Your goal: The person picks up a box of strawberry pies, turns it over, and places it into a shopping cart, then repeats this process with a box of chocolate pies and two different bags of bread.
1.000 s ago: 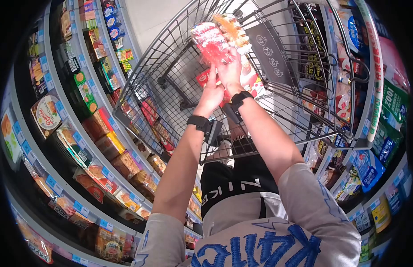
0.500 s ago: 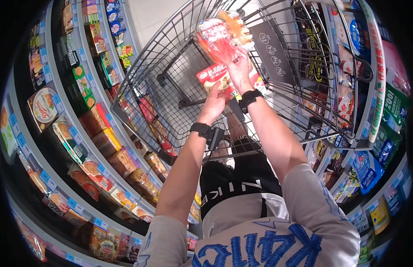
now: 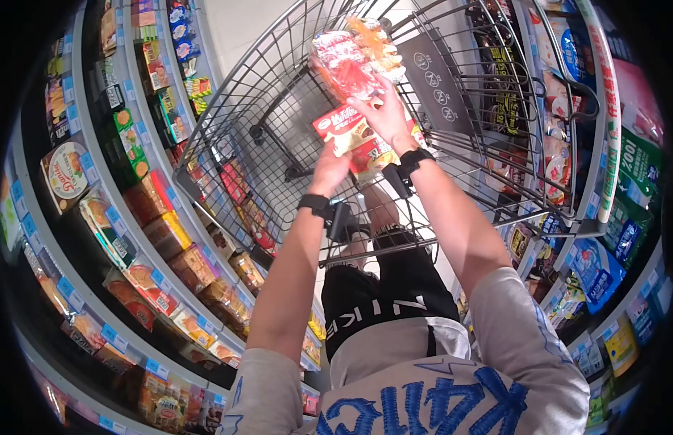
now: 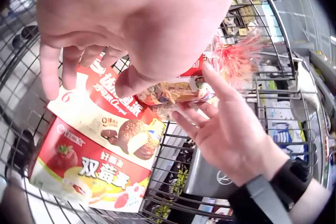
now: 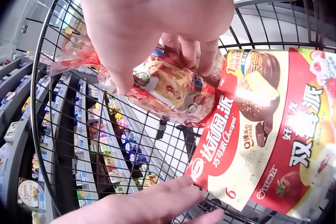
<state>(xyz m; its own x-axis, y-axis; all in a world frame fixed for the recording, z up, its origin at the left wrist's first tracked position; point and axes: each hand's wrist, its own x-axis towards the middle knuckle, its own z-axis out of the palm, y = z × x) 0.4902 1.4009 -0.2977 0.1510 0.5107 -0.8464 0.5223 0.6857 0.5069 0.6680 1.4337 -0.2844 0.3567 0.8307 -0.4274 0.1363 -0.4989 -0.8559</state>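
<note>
In the head view my right hand [image 3: 388, 119] grips a clear bag of bread [image 3: 342, 61] with red print. The right wrist view shows its thumb and fingers on either side of the bag. A second, orange-tinted bag [image 3: 376, 49] lies beside it. Below sits a red and cream chocolate pie box [image 5: 239, 134], next to a red and yellow berry pie box [image 5: 294, 155]. My left hand [image 3: 330, 170] is near the chocolate pie box's corner, its fingers loosely extended over the edge in the left wrist view.
A wire shopping cart [image 3: 278, 94] surrounds the goods, with a dark printed panel [image 3: 438, 83] on its right. Shelves of packaged snacks [image 3: 137, 145] line the left side. More stocked shelves with green and blue packs [image 3: 633, 167] stand at the right.
My hands have spread apart, the left moving back and left. The chocolate pie box, mostly covered earlier, now shows beside the berry box. The right hand stays at the bread bag.
</note>
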